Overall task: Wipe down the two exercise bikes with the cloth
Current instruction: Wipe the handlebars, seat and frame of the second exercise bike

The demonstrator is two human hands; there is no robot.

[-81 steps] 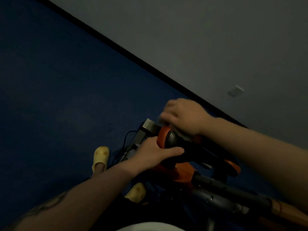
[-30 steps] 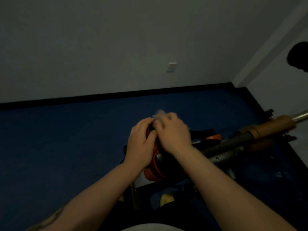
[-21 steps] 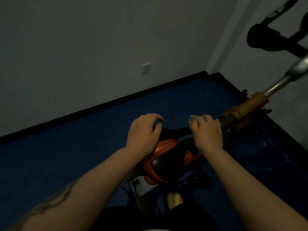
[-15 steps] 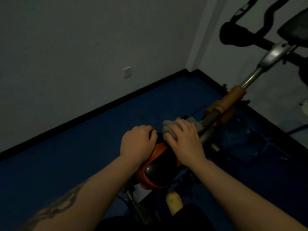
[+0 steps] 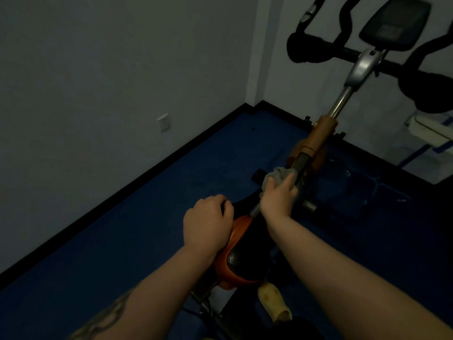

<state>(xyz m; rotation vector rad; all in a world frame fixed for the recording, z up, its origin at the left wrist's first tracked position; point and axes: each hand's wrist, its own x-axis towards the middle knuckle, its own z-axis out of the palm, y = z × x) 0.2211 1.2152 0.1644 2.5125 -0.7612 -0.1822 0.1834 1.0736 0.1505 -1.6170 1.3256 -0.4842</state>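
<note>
The right hand [image 5: 278, 197] holds a grey cloth [image 5: 278, 176] with curled fingers and presses it on the dark frame bar [image 5: 300, 165] of the exercise bike [image 5: 321, 136], just near of its orange column. The left hand [image 5: 208, 224] grips the left edge of the orange and black saddle [image 5: 235, 263]. The handlebars [image 5: 306, 49] and the console [image 5: 394, 23] stand far right, above the blue floor [image 5: 122, 241].

Open blue carpeted floor [image 5: 122, 241] left of orange-and-black bike frame [image 5: 316, 141]; black handlebars [image 5: 308, 49] and dark console screen [image 5: 394, 23] block far end; grey wall [image 5: 98, 69] bounds left side.
</note>
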